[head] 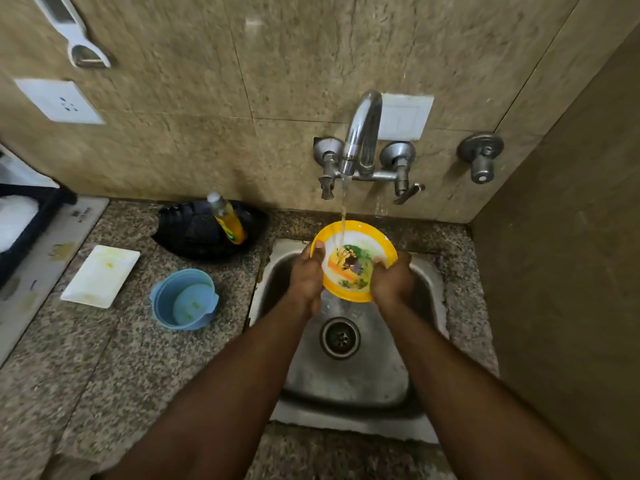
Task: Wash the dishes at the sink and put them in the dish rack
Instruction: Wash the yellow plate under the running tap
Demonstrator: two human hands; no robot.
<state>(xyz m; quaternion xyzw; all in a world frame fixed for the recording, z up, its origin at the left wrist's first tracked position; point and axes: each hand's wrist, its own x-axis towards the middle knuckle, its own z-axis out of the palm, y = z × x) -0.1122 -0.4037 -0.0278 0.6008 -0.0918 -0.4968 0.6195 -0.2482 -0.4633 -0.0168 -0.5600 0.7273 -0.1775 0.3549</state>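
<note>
Tight quarters: steel sink (429,271) boxed by tiled wall behind and a side wall close on the right; open granite counter (104,358) only to the left. No legible writing on the yellow soap bottle (228,221) — label blurred. Yellow-rimmed plate (353,258) tilted over the basin under the running tap (360,140), gripped at opposite edges: left hand (306,275) curled on the left rim, right hand (391,282) on the right, fingers wrapped closed. White tray (100,275) and blue cup (183,296) on the counter.

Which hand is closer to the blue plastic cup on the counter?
The left hand. It grips the yellow plate's left edge over the steel sink, right of the blue plastic cup; the right hand holds the far edge.
</note>
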